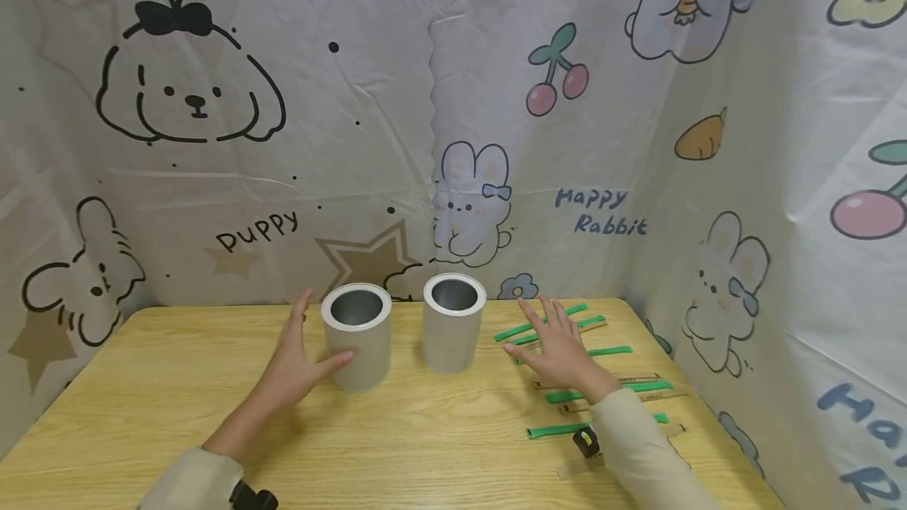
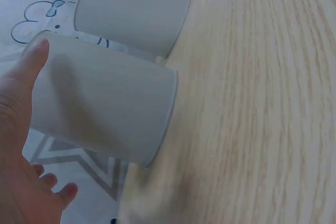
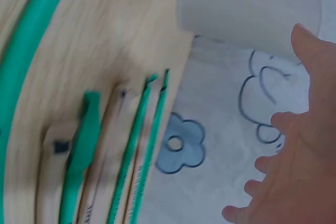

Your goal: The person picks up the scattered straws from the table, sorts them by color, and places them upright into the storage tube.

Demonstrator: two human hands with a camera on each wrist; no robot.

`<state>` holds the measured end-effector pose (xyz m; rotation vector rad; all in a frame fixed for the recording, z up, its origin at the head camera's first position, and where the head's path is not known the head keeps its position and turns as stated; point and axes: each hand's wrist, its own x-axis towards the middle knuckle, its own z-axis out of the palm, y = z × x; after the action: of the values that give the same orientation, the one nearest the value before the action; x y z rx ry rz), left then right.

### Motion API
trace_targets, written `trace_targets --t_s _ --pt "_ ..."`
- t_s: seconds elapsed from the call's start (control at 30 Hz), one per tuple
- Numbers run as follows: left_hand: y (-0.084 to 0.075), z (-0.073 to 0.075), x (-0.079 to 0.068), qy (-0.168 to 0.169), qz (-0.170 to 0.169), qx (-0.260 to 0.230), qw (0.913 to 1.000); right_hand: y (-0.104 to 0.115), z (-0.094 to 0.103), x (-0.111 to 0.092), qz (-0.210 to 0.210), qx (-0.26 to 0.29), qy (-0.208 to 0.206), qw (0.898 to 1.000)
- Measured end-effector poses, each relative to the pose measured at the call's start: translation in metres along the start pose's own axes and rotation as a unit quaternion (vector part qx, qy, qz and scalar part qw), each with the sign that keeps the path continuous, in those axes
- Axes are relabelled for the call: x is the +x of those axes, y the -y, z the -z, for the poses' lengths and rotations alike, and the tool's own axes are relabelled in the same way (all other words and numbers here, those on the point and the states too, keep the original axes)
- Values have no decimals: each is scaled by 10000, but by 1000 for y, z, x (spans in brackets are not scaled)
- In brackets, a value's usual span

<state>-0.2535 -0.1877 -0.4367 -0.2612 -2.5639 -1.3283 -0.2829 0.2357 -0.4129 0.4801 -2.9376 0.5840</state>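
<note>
Two off-white cylindrical holders with grey insides stand upright near the back edge of the table. Around the left side of the left holder (image 1: 361, 360) my left hand (image 1: 290, 368) is spread, its thumb in front of the wall and the fingers extended. The left wrist view shows that thumb overlapping the holder (image 2: 105, 103), with the other fingers beyond it. To the right of the second holder (image 1: 449, 341), my right hand (image 1: 560, 349) hovers with fingers spread and nothing in them. Below it lie several slim green and brown sticks (image 1: 609, 351), seen close up as green strips (image 3: 81, 156).
The wooden table (image 1: 425, 447) ends at a printed cloth (image 1: 354, 140) hanging behind and at the sides. More green and brown sticks (image 1: 556, 431) lie spread along the right side, partly under my right forearm. A small black device (image 1: 586, 442) sits beside the right sleeve.
</note>
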Motion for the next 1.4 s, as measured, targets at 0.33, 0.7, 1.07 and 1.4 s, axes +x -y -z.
trace_targets --t_s 0.33,0.7,1.07,1.4 --pt "13 -8 14 392 -57 -1157 9925 -31 -2 18 -102 457 431 9980" --pt "20 -19 25 695 -66 -1550 9854 -55 -2 44 -550 1382 810 9856" --pt "24 -29 28 852 227 -1760 9804 -70 -12 63 -841 1002 1021 9861" --pt "24 -26 27 1011 219 -1796 9783 -74 -25 81 -1076 243 659 9917"
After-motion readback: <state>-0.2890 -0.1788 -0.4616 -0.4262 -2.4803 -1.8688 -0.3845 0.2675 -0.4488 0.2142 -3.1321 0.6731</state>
